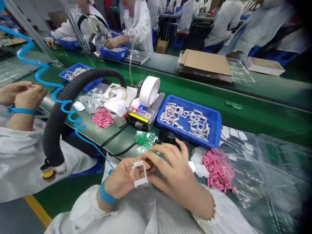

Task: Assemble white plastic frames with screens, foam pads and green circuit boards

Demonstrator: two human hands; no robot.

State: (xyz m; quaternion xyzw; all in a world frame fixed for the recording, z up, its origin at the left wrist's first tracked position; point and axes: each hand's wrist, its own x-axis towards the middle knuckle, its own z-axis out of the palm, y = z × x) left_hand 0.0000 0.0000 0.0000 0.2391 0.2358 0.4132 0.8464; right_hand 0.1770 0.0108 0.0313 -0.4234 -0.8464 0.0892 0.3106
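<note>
my left hand [123, 178] grasps a thin white rectangular frame [140, 174] against my fingers. my right hand [173, 169] curves just beside it, fingertips at its top edge, and i cannot tell if they grip it. on the long green workbench [265, 120] lie small green circuit boards [145, 138], a blue plastic tray [185, 103] of pale rectangular frames [187, 120], a grey tape dispenser [143, 115] with a white tape roll [149, 91], and loose pink strips [218, 170]. co-workers in white coats [138, 29] work along another bench beyond.

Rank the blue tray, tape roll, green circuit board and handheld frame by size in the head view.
1. Blue tray
2. Tape roll
3. Green circuit board and handheld frame look alike; the frame's nearness to the camera makes that unsure.
</note>
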